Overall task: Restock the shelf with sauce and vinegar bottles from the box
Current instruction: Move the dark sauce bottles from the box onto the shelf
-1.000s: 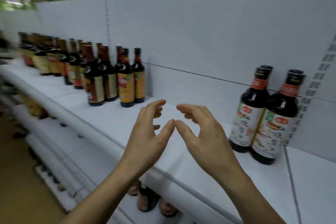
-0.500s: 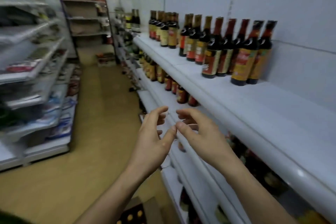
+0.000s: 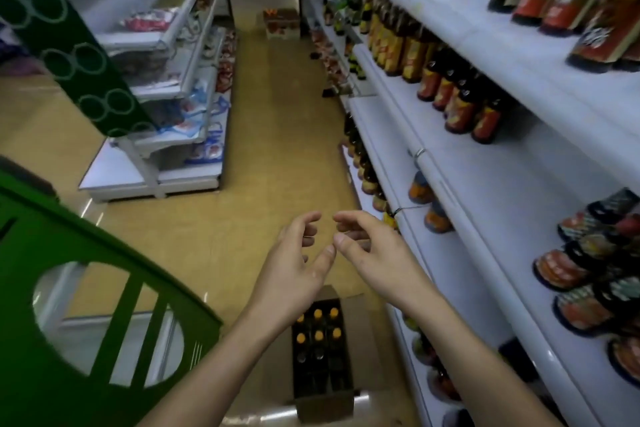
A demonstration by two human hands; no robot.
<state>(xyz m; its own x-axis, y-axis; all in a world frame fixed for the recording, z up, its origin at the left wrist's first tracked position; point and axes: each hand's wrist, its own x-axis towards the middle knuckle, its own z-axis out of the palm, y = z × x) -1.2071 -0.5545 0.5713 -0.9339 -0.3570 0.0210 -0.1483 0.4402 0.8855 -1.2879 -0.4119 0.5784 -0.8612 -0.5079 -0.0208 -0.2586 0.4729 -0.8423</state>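
Shelf unit (image 3: 512,184) in white fills the right side, its tiers running from near to far, with a wide bare stretch on the middle tier; tan floor (image 3: 277,121) forms the aisle between it and a second white rack (image 3: 180,80) on the left, which carries packets too blurred to name; a green panel (image 3: 52,236) with an oval cut-out crowds the near left corner, and a green post (image 3: 69,45) with ring patterns rises at the far left.

An open cardboard box (image 3: 325,402) stands on the floor at the near edge, just left of the shelf unit's foot and directly below the hands; a second, smaller carton (image 3: 281,24) sits far down the aisle.

Both forearms reach in from the near edge; the left hand (image 3: 294,267) and the right hand (image 3: 374,253) hover side by side above the box, each holding nothing – fingers (image 3: 304,220) loosely curled and a little spread, thumb tips just beside each other, though whether they touch I cannot tell.

Dark shelf bottles (image 3: 460,100) with red and yellow labels stand in rows on the middle tier, far of the bare stretch; more line the top tier and the lower tiers; those at the near right are badly blurred.

Inside the box stand the boxed bottles (image 3: 317,334) – dark glass, orange caps, upright in rows.
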